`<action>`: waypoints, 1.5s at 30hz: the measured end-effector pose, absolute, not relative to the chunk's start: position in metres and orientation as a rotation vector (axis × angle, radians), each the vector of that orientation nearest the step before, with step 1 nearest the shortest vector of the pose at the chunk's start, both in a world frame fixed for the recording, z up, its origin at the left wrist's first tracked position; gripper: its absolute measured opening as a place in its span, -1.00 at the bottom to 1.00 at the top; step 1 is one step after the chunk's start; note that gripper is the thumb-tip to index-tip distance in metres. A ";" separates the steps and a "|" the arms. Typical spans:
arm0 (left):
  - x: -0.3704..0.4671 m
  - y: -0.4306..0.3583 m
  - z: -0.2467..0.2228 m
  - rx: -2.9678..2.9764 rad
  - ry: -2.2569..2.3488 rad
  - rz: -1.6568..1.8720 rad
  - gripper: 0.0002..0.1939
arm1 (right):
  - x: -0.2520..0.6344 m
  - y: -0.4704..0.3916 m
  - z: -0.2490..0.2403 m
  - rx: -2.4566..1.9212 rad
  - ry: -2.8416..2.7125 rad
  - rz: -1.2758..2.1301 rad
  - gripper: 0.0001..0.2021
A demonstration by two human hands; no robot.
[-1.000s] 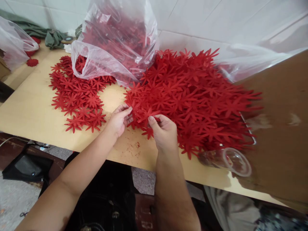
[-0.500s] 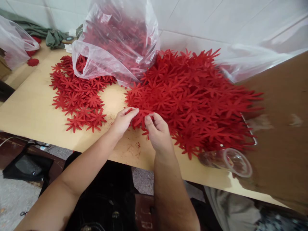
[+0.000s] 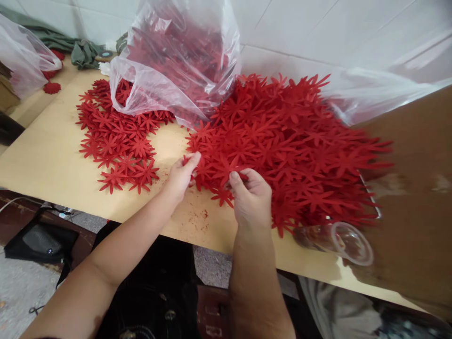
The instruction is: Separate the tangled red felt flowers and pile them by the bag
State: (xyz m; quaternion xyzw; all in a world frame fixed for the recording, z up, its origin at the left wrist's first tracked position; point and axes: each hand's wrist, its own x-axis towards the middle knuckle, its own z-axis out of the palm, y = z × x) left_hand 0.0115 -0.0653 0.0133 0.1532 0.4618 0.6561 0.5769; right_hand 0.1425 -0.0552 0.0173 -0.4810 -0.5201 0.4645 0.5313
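Note:
My right hand (image 3: pixel 250 190) pinches a red flower-shaped piece (image 3: pixel 226 168) with thin petals, at the front of a large heap of red flower pieces (image 3: pixel 282 136). To its left, my left hand (image 3: pixel 183 174) is closed, with a bit of red showing at its fingertips; most of what it holds is hidden. The two hands are apart. A smaller spread of red flower pieces (image 3: pixel 120 141) lies on the left part of the table (image 3: pixel 49 155).
Behind the hands stands a clear plastic bag (image 3: pixel 183 61) full of red pieces. A clear plastic cup (image 3: pixel 335 240) lies on its side at the front right, near a brown cardboard box (image 3: pixel 416 188). Another bag (image 3: pixel 28 56) and green cloth (image 3: pixel 84 54) are at the far left.
My right hand has moved right, away from my left hand, with a red flower piece in its fingers. The view has shifted slightly.

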 end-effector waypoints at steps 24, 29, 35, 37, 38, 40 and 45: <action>0.013 -0.070 0.016 0.445 1.097 1.513 -0.79 | 0.145 -0.055 0.009 -1.075 -1.264 1.293 -0.66; 0.013 -0.068 0.014 0.457 1.083 1.392 -0.70 | 0.160 -0.037 0.008 -1.268 -1.349 0.819 -0.66; 0.020 -0.065 0.015 0.479 1.135 1.387 -0.73 | 0.155 -0.032 0.017 -1.245 -1.615 0.512 -0.45; 0.021 -0.064 0.014 0.525 1.151 1.380 -0.72 | 0.147 -0.038 0.019 -1.211 -1.608 0.722 -0.47; 0.021 -0.064 0.013 0.560 1.154 1.372 -0.69 | 0.142 -0.041 0.020 -1.193 -1.589 0.839 -0.49; 0.021 -0.065 0.010 0.634 1.175 1.367 -0.63 | 0.135 -0.047 0.020 -1.147 -1.547 1.027 -0.54; 0.022 -0.065 0.003 0.698 1.186 1.353 -0.64 | 0.129 -0.048 0.017 -1.071 -1.480 1.066 -0.65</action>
